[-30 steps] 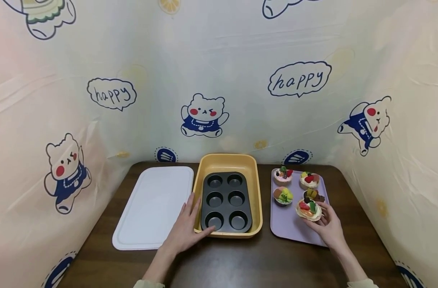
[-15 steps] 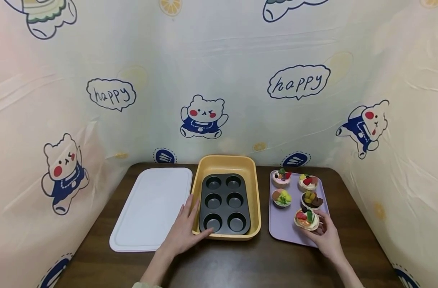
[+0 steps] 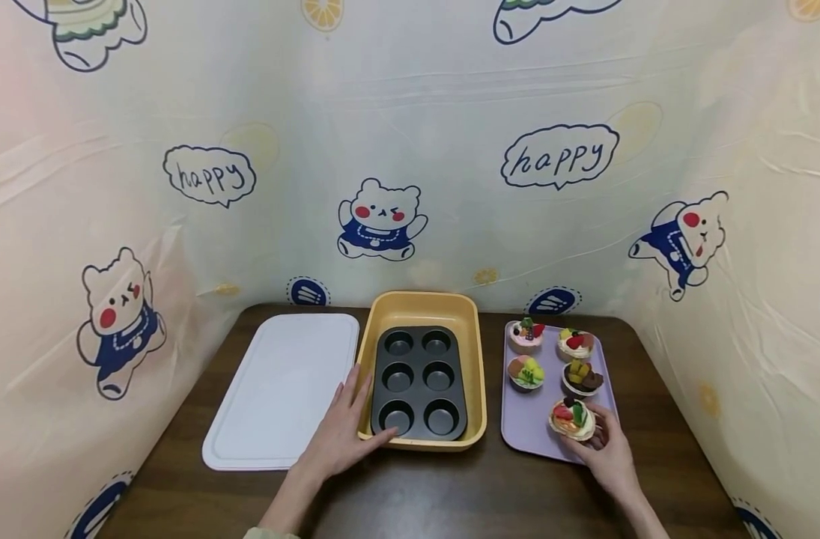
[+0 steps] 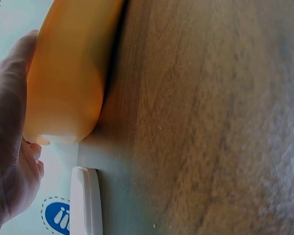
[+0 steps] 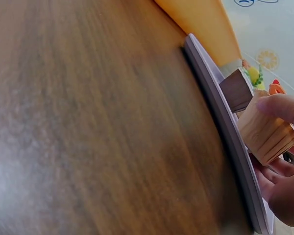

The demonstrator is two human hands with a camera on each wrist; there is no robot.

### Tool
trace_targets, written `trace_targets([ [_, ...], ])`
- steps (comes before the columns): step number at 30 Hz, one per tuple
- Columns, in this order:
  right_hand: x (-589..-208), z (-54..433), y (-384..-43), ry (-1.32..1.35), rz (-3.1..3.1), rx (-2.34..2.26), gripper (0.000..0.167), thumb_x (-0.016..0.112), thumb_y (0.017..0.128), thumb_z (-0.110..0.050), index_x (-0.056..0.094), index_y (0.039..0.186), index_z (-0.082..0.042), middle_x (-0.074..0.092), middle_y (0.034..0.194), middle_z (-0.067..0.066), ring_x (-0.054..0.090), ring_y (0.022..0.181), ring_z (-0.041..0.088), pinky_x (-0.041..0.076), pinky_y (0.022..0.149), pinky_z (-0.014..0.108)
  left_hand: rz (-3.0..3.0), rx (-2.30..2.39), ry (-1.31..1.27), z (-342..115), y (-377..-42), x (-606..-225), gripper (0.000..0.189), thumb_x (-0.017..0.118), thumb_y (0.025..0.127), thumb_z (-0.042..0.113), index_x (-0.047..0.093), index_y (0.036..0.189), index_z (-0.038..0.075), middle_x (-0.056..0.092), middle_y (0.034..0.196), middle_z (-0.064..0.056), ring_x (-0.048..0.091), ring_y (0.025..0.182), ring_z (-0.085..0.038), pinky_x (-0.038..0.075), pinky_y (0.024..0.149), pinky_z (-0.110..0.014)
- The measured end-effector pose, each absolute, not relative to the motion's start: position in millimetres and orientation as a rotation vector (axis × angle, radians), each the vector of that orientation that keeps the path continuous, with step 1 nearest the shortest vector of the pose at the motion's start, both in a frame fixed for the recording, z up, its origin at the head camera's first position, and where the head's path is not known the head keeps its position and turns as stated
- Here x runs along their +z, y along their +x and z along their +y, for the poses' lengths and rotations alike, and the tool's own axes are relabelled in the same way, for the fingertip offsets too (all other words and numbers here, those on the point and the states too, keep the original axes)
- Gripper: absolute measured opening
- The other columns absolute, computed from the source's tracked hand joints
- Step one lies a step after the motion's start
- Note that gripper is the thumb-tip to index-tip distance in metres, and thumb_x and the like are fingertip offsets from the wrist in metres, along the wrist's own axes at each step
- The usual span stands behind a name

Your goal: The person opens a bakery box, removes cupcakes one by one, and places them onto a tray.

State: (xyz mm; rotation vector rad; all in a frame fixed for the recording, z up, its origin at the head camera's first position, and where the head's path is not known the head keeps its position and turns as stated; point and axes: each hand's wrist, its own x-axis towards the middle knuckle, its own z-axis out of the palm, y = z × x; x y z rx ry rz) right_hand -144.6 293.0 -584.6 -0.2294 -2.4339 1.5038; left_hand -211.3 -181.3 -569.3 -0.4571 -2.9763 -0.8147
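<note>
In the head view my right hand (image 3: 609, 451) grips a fruit-topped cupcake (image 3: 573, 419) at the near end of the lilac tray (image 3: 533, 428). The right wrist view has the thumb pressed against its pale pleated cup (image 5: 267, 128), which is tilted; whether its bottom touches the tray is unclear. My left hand (image 3: 342, 434) rests spread at the near-left corner of a yellow baking dish (image 3: 478, 374), fingers along the left rim and thumb over the front. Inside that dish lies a dark muffin tin (image 3: 419, 385) with bare cups. The left wrist view shows the dish wall (image 4: 66, 93) beside the left thumb.
Several other cupcakes, among them a chocolate-topped one (image 3: 581, 378) and a green-and-yellow-topped one (image 3: 526, 373), stand on the lilac tray. A white board (image 3: 281, 393) lies left of the dish. Printed cloth (image 3: 463, 224) hangs behind the dark wooden table (image 3: 436, 494).
My right hand has drawn the cupcake slightly nearer, so the chocolate-topped one behind it shows more. The left hand stays at the dish. The head view has shifted a little.
</note>
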Motion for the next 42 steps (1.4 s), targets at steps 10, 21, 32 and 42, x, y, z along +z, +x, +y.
trace_targets([
  [10, -589, 294, -146, -0.234, -2.43, 1.419, 0.079, 0.09, 0.08, 0.011, 0.049, 0.147, 0.014, 0.06, 0.141, 0.037, 0.041, 0.104, -0.03, 0.041, 0.088, -0.008, -2.984, -0.82, -0.451, -178, -214, -569, 0.12, 0.069, 0.087, 0.084, 0.025, 0.177, 0.017, 0.004, 0.188, -0.01, 0.023, 0.17, -0.048, 0.03, 0.136, -0.063],
  [21, -594, 292, -138, -0.222, -2.479, 1.203, 0.075, 0.095, 0.082, -0.003, 0.056, 0.145, 0.006, 0.066, 0.138, 0.032, 0.037, 0.11, -0.031, 0.031, 0.094, -0.008, -2.996, -0.832, -0.406, -178, -208, -574, 0.117, 0.074, 0.088, 0.078, 0.027, 0.176, 0.016, 0.005, 0.188, -0.011, 0.027, 0.168, -0.049, 0.033, 0.134, -0.065],
  [32, -591, 300, -143, -0.363, -2.656, 1.127, 0.078, 0.096, 0.084, -0.018, 0.055, 0.144, 0.008, 0.052, 0.153, 0.036, 0.051, 0.145, 0.056, 0.041, 0.119, 0.072, -3.008, -0.855, -0.364, -179, -209, -580, 0.117, 0.072, 0.088, 0.08, 0.025, 0.177, 0.019, 0.004, 0.188, -0.009, 0.025, 0.169, -0.05, 0.032, 0.134, -0.066],
  [42, -594, 304, -141, -0.381, -2.712, 1.18, 0.085, 0.095, 0.087, -0.024, 0.05, 0.15, 0.011, 0.047, 0.155, 0.038, 0.045, 0.148, 0.059, 0.036, 0.124, 0.074, -3.016, -0.748, -0.415, -183, -209, -575, 0.116, 0.07, 0.088, 0.082, 0.03, 0.175, 0.016, 0.013, 0.186, -0.016, 0.028, 0.168, -0.047, 0.028, 0.137, -0.063],
])
